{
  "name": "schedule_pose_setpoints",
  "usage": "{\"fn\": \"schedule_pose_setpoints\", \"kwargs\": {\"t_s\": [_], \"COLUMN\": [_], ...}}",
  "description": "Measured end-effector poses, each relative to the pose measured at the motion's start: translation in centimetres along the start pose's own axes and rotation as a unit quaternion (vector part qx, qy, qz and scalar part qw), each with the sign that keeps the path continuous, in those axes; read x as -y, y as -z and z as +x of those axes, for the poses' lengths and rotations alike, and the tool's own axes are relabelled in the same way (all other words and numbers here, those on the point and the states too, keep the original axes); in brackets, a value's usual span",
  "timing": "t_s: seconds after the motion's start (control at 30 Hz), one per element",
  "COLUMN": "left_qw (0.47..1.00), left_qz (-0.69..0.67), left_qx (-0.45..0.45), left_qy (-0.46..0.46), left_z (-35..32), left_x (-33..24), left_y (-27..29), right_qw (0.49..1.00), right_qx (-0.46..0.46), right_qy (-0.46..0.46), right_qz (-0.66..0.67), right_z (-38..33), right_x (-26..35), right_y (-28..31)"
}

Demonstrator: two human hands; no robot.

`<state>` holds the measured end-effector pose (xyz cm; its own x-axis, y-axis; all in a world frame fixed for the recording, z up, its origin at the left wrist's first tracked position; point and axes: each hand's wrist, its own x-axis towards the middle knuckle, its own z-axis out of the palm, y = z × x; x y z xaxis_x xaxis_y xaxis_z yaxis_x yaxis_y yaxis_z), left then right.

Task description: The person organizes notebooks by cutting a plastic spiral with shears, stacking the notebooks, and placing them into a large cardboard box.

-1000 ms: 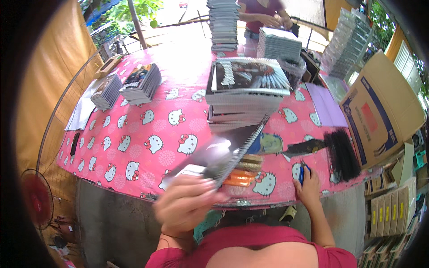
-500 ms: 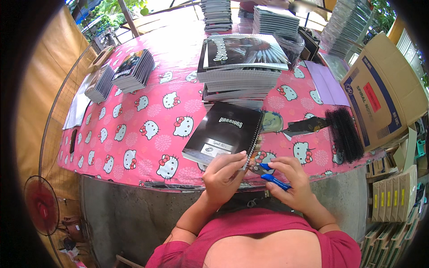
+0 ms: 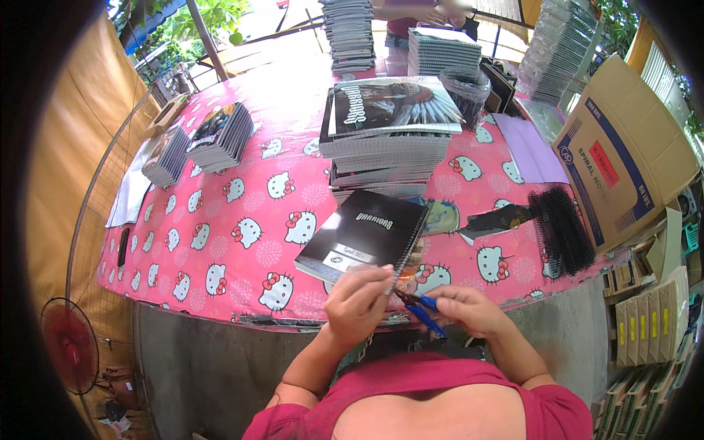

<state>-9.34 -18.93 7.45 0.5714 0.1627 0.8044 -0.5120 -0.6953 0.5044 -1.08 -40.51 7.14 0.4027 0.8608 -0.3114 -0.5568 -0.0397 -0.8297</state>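
Note:
A black-covered spiral notebook (image 3: 359,233) lies tilted at the near edge of the table, its black coil along the right side. My left hand (image 3: 357,304) is closed on the notebook's near right corner, thumb and fingers by the coil's lower end. In my right hand (image 3: 469,311) is a pair of pliers with blue handles (image 3: 423,314), the handles somewhat apart. Their dark jaws point left and reach the coil end beside my left fingertips; whether they grip the wire is too small to tell. Beyond the notebook stands a tall stack of notebooks (image 3: 396,106).
Right of the notebook lie a roundish greenish dish (image 3: 442,218), a dark flat piece (image 3: 495,221) and a bundle of black coils (image 3: 561,231). An open cardboard box (image 3: 612,169) stands at the right. Smaller notebook stacks (image 3: 220,138) sit at the left. Someone stands beyond the table (image 3: 293,81).
The pliers have swung left, so their jaws now meet the coil's lower end. My left hand has shifted slightly nearer to me. The whole view has tilted up a little.

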Motion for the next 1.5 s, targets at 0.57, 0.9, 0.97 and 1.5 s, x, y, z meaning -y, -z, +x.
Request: {"fn": "schedule_pose_setpoints", "kwargs": {"t_s": [0.57, 0.9, 0.97, 1.5], "left_qw": [0.779, 0.948, 0.955, 0.936], "left_qz": [0.487, -0.031, -0.059, -0.268], "left_qx": [-0.254, -0.221, -0.197, -0.089], "left_qy": [0.303, 0.228, 0.212, 0.212], "left_z": [-4.6, 6.8, 8.4, 10.8], "left_x": [12.9, 7.4, 6.4, 3.7], "left_y": [13.4, 6.4, 5.1, 2.2], "right_qw": [0.804, 0.845, 0.857, 0.706], "right_qx": [-0.403, -0.320, -0.308, -0.223], "right_qy": [0.309, 0.186, 0.198, 0.488], "right_qz": [-0.310, -0.385, -0.364, -0.463], "right_z": [11.2, 12.2, 11.6, 6.1], "right_x": [18.8, 21.1, 21.3, 14.5], "right_y": [8.5, 10.1, 9.0, 2.0]}}
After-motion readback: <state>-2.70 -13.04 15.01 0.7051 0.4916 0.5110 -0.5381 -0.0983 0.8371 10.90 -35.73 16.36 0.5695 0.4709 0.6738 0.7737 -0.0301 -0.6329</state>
